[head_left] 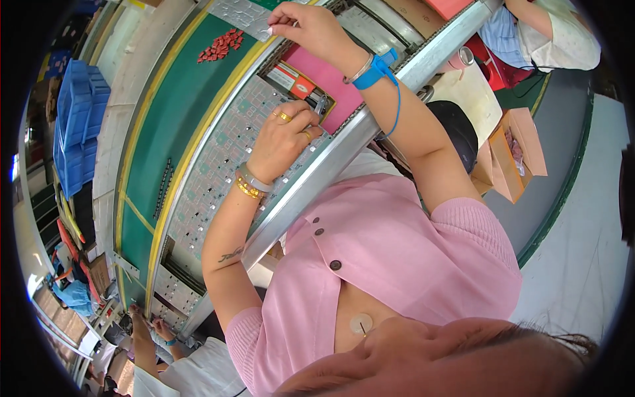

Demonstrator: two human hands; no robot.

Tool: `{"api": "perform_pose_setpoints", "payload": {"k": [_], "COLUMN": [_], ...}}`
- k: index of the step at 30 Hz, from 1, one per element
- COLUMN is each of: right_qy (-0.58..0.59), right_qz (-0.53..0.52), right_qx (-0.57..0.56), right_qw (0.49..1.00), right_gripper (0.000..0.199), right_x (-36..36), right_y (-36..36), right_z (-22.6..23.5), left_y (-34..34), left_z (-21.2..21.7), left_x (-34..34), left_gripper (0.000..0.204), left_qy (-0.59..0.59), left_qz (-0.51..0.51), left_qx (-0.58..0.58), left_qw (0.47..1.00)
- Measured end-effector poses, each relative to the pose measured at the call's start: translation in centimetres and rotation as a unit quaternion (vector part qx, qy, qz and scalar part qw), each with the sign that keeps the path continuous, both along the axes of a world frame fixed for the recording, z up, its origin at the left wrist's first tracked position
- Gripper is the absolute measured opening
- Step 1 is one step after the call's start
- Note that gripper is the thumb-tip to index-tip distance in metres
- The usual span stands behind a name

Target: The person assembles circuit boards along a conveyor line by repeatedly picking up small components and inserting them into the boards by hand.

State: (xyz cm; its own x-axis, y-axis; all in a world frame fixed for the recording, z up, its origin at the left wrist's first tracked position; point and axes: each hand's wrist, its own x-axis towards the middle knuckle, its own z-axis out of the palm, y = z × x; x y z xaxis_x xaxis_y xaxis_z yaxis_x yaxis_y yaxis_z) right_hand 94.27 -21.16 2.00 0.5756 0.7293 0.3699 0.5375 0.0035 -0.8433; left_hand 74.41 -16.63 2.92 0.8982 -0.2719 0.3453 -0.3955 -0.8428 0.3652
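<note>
At the top, my right hand (pixel 309 32) is closed in a pinch on a small whitish piece (pixel 267 32), too small to name. It is beside a clear, pocketed plastic tray (pixel 239 13). My left hand (pixel 284 135) is over a large circuit board (pixel 221 135) dotted with small parts. Its fingers are curled down beside a small silvery part (pixel 322 104), and whatever they may grip is hidden. Beyond that hand sits an open box (pixel 291 78) with red and white packs. A pink sheet (pixel 334 83) lies next to it.
A pile of red components (pixel 221 46) lies on the green strip (pixel 149 165), near a dark slotted bar (pixel 163 188). A metal rail (pixel 317 178) runs between me and the boards. Blue bins (pixel 78 126) stand left. Co-workers' arms (pixel 532 16) show at upper right and lower left.
</note>
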Motion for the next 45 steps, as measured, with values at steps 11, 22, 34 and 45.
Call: {"api": "perform_pose_setpoints", "payload": {"k": [11,22,34,45], "right_qy": [-0.134,-0.149,-0.235,-0.295], "right_qz": [-0.066,0.073,0.166,0.208], "right_qx": [-0.051,0.003,-0.130,-0.159], "right_qw": [0.987,0.986,0.949,0.919], "right_gripper": [0.016,0.010,0.008,0.006], "right_x": [0.5,-4.7,-8.9,-9.2], "right_y": [0.0,-5.8,-11.2,-10.9], "right_z": [0.2,2.6,2.4,0.3], "left_y": [0.4,1.3,14.6,15.0], "left_z": [0.3,2.8,0.7,0.5], "left_x": [0.8,-4.5,-15.2,-14.5], "left_gripper": [0.012,0.024,0.013,0.006], "left_qy": [-0.006,-0.043,0.028,0.067], "left_qz": [-0.042,0.160,0.594,0.595], "left_qx": [0.038,0.005,0.208,0.220], "left_qw": [0.998,0.986,0.777,0.770]}}
